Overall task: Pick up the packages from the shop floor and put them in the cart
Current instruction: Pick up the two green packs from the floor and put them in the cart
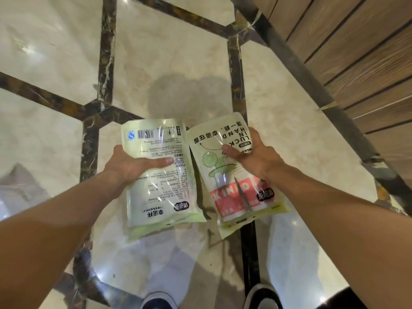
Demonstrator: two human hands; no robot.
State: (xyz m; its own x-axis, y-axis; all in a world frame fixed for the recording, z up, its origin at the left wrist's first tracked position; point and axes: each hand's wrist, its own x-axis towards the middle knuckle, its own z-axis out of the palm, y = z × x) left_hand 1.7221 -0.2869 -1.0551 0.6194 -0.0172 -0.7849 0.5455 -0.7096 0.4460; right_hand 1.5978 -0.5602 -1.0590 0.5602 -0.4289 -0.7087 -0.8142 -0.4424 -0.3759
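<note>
I hold two pale green plastic packages above the marble floor, one in each hand. My left hand (136, 165) grips the left package (160, 188) from its left edge, thumb across its printed back with a barcode. My right hand (252, 157) grips the right package (231, 188) from its right edge, thumb on its front, which shows "LUCK IN HAND" text and a red band. The two packages nearly touch side by side. No cart is in view.
The glossy cream marble floor (174, 63) has dark inlaid strips (107, 47). A wood-panelled wall or counter (361, 52) runs along the right. My two shoes (159, 301) show at the bottom edge.
</note>
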